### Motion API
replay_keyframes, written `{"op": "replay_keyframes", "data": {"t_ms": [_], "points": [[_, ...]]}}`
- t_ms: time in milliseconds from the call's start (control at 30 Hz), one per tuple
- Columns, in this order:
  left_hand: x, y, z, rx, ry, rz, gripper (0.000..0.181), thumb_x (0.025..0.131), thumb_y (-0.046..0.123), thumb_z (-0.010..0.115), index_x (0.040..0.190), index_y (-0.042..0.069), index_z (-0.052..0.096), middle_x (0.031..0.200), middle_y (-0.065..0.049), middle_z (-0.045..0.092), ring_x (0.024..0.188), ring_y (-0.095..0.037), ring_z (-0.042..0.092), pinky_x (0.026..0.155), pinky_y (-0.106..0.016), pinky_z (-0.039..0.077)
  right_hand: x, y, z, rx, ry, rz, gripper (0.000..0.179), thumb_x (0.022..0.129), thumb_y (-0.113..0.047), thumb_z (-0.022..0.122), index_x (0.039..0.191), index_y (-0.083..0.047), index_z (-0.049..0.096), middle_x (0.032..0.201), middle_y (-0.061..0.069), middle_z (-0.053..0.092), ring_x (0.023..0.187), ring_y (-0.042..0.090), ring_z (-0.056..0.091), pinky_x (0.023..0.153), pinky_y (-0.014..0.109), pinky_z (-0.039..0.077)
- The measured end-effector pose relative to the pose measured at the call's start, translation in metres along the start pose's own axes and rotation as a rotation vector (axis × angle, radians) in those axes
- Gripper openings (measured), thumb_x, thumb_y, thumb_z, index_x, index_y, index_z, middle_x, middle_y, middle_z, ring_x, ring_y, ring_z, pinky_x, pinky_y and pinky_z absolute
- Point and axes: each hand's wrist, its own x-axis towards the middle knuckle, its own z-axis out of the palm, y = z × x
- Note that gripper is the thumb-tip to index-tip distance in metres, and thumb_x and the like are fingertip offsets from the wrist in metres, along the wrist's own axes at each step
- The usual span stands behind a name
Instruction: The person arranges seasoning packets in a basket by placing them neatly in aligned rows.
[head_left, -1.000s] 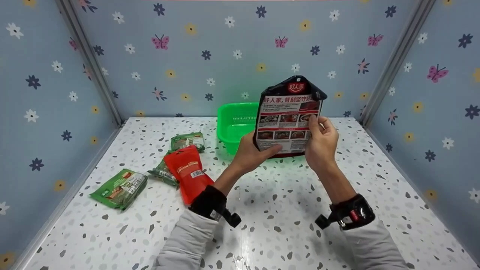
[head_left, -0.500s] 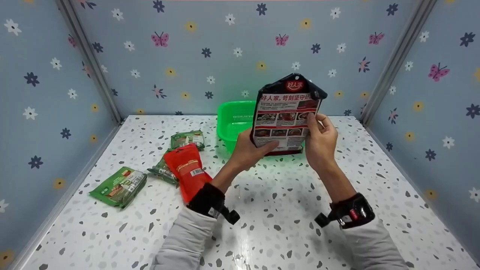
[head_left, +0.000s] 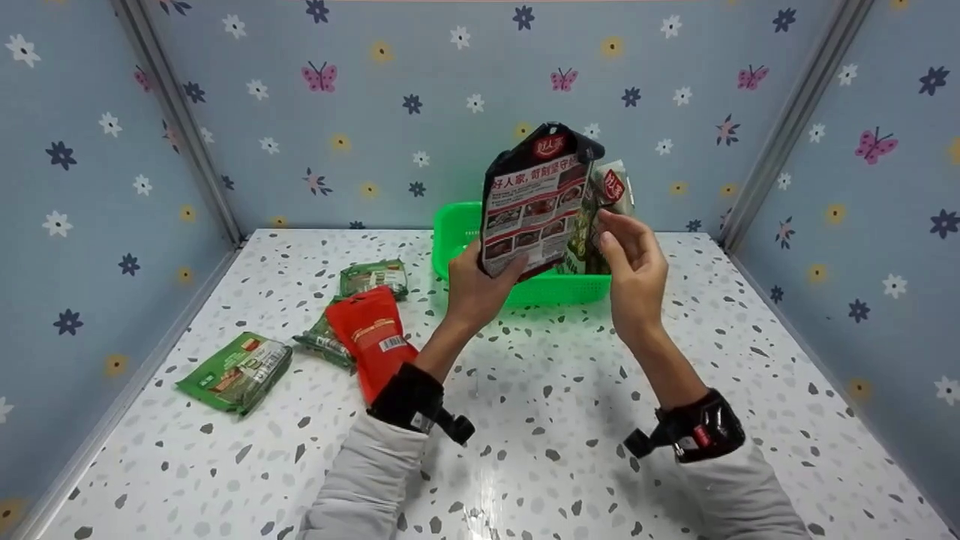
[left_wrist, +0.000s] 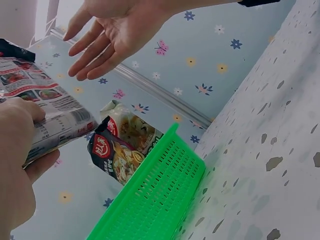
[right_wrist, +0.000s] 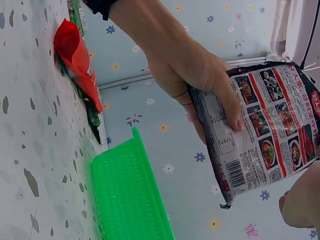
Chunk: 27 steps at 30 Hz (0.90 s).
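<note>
My left hand [head_left: 480, 289] grips a black food packet [head_left: 529, 202] by its lower left corner, thumb across the printed back. The packet is held up above the green basket [head_left: 559, 291], tilted, with its back toward me. My right hand [head_left: 639, 274] is apart from the packet on its right, fingers loosely bent and holding nothing; in the left wrist view the right hand's fingers [left_wrist: 95, 55] look extended. Behind the held packet, a pale packet [head_left: 615, 187] stands upright in the basket. The left wrist view also shows a dark packet [left_wrist: 117, 155] in there.
Left of the basket lie a red packet [head_left: 375, 341] and, partly under it, a green packet [head_left: 324, 341]. Another green packet [head_left: 373, 279] is just behind, and a further green packet [head_left: 240, 373] lies farther left on the speckled table [head_left: 525, 457]. Patterned walls [head_left: 390, 112] enclose the table.
The right hand has let go of the black packet. My left hand has carried it left and up, tilting it, which uncovers the pale packet and more of the basket.
</note>
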Motion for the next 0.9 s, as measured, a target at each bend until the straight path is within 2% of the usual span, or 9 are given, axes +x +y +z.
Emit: {"op": "replay_keyframes", "data": {"t_ms": [100,267,367,433,500,567,667,767,900], "points": [[0.000,-0.001,-0.001,0.067,0.063,0.065,0.048,0.104,0.018,0.084,0.148,0.004,0.071,0.135,-0.018,0.083,0.121,-0.034,0.083,0.099,-0.050,0.070,-0.003,-0.004,0.009,-0.003,-0.020,-0.027,0.040,0.114,-0.006,0.061,0.153,0.002,0.059,0.159,0.020,0.064,0.151,0.027,0.061,0.123,0.029,0.054],[-0.001,-0.006,0.001,0.193,0.131,0.247,0.047,0.104,0.011,0.081,0.149,0.004,0.071,0.136,-0.021,0.082,0.118,-0.036,0.083,0.092,-0.053,0.070,-0.011,-0.007,0.026,-0.018,-0.091,-0.040,0.048,0.112,-0.008,0.062,0.159,0.001,0.055,0.164,0.023,0.059,0.155,0.032,0.059,0.123,0.030,0.054],[-0.002,-0.009,0.004,0.244,0.153,0.338,0.045,0.104,0.003,0.079,0.149,0.005,0.071,0.140,-0.019,0.080,0.124,-0.037,0.081,0.099,-0.051,0.070,-0.017,-0.006,0.035,-0.023,-0.155,-0.030,0.058,0.110,-0.013,0.064,0.165,0.001,0.049,0.170,0.022,0.055,0.162,0.035,0.053,0.132,0.039,0.049],[-0.002,-0.010,0.005,0.270,0.170,0.383,0.046,0.104,-0.001,0.078,0.149,0.004,0.070,0.144,-0.019,0.078,0.131,-0.037,0.079,0.109,-0.050,0.067,-0.021,-0.007,0.041,-0.025,-0.197,-0.009,0.068,0.109,-0.018,0.065,0.170,-0.001,0.042,0.175,0.019,0.051,0.167,0.033,0.047,0.138,0.044,0.042],[-0.003,-0.010,0.006,0.308,0.190,0.423,0.047,0.104,-0.004,0.076,0.150,0.003,0.069,0.148,-0.018,0.076,0.136,-0.037,0.076,0.115,-0.049,0.064,-0.023,-0.007,0.047,-0.013,-0.233,0.018,0.078,0.107,-0.021,0.067,0.175,-0.003,0.033,0.180,0.016,0.044,0.171,0.030,0.041,0.142,0.045,0.035],[-0.003,-0.010,0.007,0.359,0.211,0.465,0.046,0.105,-0.003,0.075,0.150,0.003,0.069,0.150,-0.018,0.075,0.139,-0.036,0.074,0.120,-0.049,0.061,-0.025,-0.008,0.050,-0.005,-0.254,0.053,0.086,0.106,-0.024,0.069,0.178,-0.005,0.027,0.183,0.013,0.040,0.173,0.026,0.039,0.141,0.041,0.036],[-0.004,-0.010,0.008,0.454,0.244,0.536,0.044,0.106,0.000,0.075,0.149,0.003,0.069,0.151,-0.018,0.075,0.142,-0.036,0.072,0.123,-0.052,0.058,-0.028,-0.007,0.053,-0.010,-0.252,0.103,0.090,0.104,-0.028,0.072,0.178,-0.005,0.026,0.180,0.014,0.042,0.169,0.027,0.044,0.136,0.039,0.044],[-0.005,-0.009,0.009,0.538,0.261,0.609,0.041,0.107,0.003,0.076,0.148,0.003,0.071,0.150,-0.017,0.076,0.142,-0.036,0.072,0.123,-0.055,0.057,-0.030,-0.008,0.054,-0.013,-0.217,0.144,0.083,0.103,-0.031,0.072,0.172,-0.004,0.035,0.170,0.016,0.053,0.158,0.029,0.056,0.128,0.037,0.054],[-0.007,-0.008,0.011,0.647,0.284,0.700,0.039,0.107,0.005,0.076,0.146,0.003,0.074,0.148,-0.015,0.077,0.141,-0.035,0.073,0.123,-0.055,0.058,-0.031,-0.010,0.057,0.061,-0.145,0.178,0.072,0.107,-0.028,0.067,0.170,-0.007,0.039,0.163,0.016,0.058,0.150,0.028,0.060,0.121,0.033,0.058]]}}
